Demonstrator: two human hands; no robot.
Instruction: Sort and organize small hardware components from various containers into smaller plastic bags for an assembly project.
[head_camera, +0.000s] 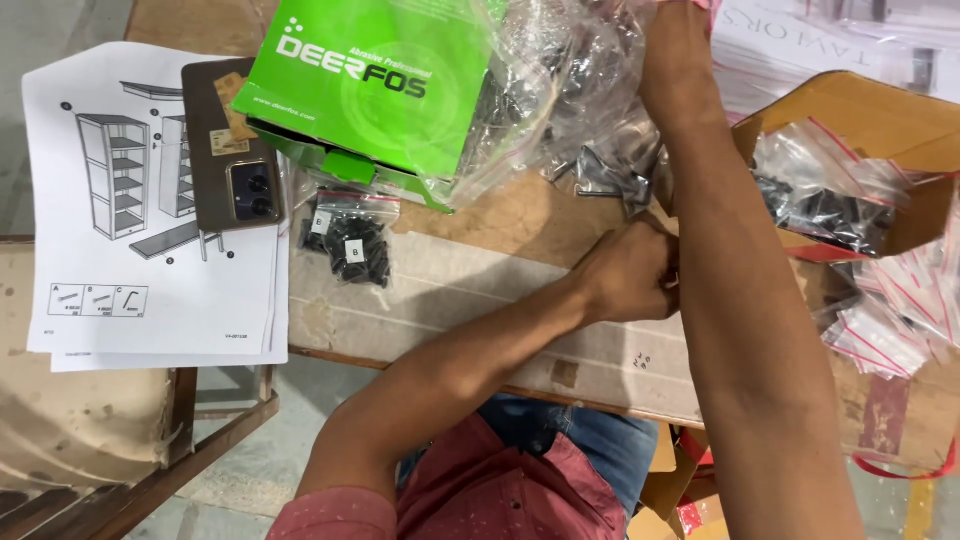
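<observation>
My left hand (632, 272) rests on a worn cardboard sheet (450, 300), fingers curled tight against my right forearm; anything in them is hidden. Just above it lie dark metal brackets (608, 175) under crumpled clear plastic bags (565, 80). My right arm crosses the picture upward, and only the base of my right hand (676, 22) shows at the top edge among the plastic. A small clear bag of black screws (355, 245) lies to the left of my left hand.
A green cardboard box (370, 80) sits at the top centre. A phone (235, 150) lies on a printed assembly sheet (130, 220) at the left. An open brown carton (880, 120) at the right holds a bag of black screws (830, 200); red-striped zip bags (900, 300) are piled below it.
</observation>
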